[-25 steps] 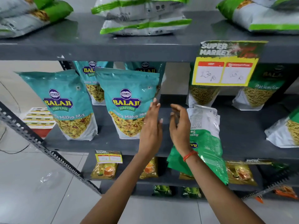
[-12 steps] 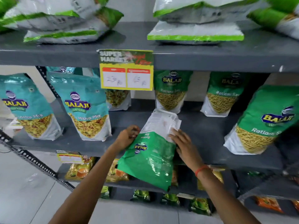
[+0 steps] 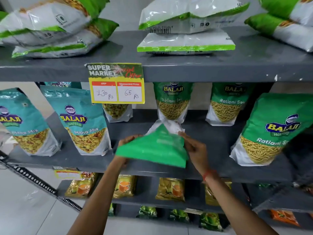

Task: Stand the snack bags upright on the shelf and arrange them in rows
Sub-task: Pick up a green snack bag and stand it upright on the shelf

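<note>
Gripping a green bag (image 3: 153, 150) at its sides — left hand (image 3: 126, 141) and right hand (image 3: 194, 146) both closed on it — the person holds it tilted over the shelf (image 3: 211, 145). Behind it, more green bags (image 3: 172, 100) stand upright.

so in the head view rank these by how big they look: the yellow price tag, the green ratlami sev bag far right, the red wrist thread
1. green Ratlami Sev bag, though it stands nearest the camera, which inflates it
2. yellow price tag
3. red wrist thread, plainly the smallest
</note>
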The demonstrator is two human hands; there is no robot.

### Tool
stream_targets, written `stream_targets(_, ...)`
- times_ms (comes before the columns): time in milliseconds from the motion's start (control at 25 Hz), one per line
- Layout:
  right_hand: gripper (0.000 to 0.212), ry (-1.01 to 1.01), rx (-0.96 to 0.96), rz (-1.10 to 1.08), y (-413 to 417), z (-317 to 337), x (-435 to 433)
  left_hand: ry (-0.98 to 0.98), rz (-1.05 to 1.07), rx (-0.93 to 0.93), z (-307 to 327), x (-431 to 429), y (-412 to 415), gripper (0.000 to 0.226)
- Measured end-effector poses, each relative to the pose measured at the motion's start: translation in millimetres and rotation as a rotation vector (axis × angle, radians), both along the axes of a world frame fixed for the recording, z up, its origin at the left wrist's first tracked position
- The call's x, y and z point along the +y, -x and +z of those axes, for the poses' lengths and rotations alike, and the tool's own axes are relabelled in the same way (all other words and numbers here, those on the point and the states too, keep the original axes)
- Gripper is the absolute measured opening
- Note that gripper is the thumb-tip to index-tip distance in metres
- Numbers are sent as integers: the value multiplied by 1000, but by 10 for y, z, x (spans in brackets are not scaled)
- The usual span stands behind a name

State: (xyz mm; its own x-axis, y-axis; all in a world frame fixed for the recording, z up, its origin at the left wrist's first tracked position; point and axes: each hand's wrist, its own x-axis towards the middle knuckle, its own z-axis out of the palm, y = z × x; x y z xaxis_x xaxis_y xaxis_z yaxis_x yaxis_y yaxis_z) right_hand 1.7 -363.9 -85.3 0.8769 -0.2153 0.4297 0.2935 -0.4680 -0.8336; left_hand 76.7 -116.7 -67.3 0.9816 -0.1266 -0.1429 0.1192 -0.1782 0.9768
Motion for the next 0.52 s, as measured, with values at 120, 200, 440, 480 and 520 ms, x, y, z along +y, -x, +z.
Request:
stream_targets(120,24,-174,28,-151,-198,231,53,153,86,-178,234,-230,-88,24)
stream_targets(200,30,-315,80,-112,-332,332,15,225,79,-237,340,-310,-140,14)
stream_targets(440,15,-582,197,49,-134,499,-10,269,126,-203,496,-314,71,11)
stream_targets(480,15,-593,203,68,-47,541,-9,266,131,-196,523,-300,132,11)
stream_targets(520,15,-594,210,87,46,590,-18,257,130,-195,551,-273,193,10)
